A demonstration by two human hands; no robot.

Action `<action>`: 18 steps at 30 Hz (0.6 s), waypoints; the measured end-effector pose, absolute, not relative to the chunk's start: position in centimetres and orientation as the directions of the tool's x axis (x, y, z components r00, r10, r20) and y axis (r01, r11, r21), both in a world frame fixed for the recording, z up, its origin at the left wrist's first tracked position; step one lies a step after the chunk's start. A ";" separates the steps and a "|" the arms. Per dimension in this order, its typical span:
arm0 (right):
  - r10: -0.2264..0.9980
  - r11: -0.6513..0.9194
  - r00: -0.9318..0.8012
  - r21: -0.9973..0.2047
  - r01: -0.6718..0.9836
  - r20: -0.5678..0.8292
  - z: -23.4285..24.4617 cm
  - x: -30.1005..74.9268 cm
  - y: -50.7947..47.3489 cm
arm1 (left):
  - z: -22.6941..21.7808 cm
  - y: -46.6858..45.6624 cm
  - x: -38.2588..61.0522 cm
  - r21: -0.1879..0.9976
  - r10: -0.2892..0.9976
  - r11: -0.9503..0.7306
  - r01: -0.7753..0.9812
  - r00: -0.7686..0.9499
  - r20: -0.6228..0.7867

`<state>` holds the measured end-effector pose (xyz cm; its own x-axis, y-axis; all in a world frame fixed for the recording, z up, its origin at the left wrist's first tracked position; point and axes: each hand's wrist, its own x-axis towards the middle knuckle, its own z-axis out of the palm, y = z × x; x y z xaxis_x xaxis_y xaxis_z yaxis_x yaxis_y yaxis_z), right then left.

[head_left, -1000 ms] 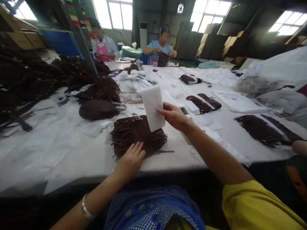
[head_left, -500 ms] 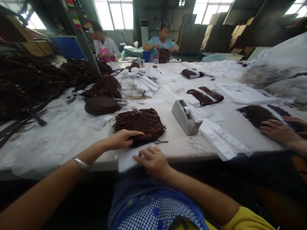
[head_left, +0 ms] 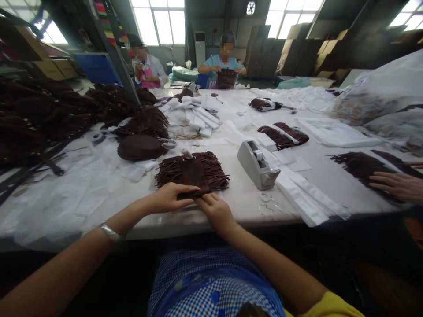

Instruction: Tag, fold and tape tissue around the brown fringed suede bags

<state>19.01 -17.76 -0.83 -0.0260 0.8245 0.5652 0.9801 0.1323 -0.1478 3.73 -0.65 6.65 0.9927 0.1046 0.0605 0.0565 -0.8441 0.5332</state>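
Observation:
A dark brown fringed bag [head_left: 193,171] lies flat on the table in front of me, its near edge toward me. My left hand [head_left: 172,197] grips that edge, fingers over the top and thumb underneath. At the same edge, just right of it, my right hand [head_left: 216,212] is closed, its fingertips pressed against the bag and partly hidden. The white sheet is out of sight. To the right of the bag stands a grey tape dispenser [head_left: 257,165]. Beyond the bag, at the left, sits a rounded brown bag [head_left: 140,147].
White paper strips [head_left: 304,193] hang over the table's front edge. A co-worker's hand [head_left: 396,185] rests on another fringed bag [head_left: 358,165] at the right. Brown bags [head_left: 39,119] are heaped at the left beside clear plastic bags [head_left: 66,198]. Two people work at the far side.
My right hand has moved up to the bag's near edge. The white sheet it was on at the table's edge no longer shows. My left hand stays on the bag.

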 end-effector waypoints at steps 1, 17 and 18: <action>0.810 0.159 -0.037 -0.157 0.975 0.586 -1.0 19.0 -18.0 | 6.0 -1.2 3.5 0.488 0.110 -0.871 0.055 0.990 0.084; 0.728 0.218 0.041 -0.288 0.933 0.685 0.0 22.2 -20.1 | -0.6 -5.3 2.7 -0.087 0.067 -0.989 0.118 0.892 0.448; 0.735 0.224 0.015 -0.265 0.938 0.677 0.0 23.0 -19.9 | -0.6 -5.6 2.7 -0.091 0.072 -0.988 0.127 0.887 0.457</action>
<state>22.96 -19.87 -0.02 0.0151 0.7354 0.6774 0.9379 0.2244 -0.2645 2.73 -5.57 -0.60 0.8867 0.0718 0.4567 0.1270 -0.9877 -0.0913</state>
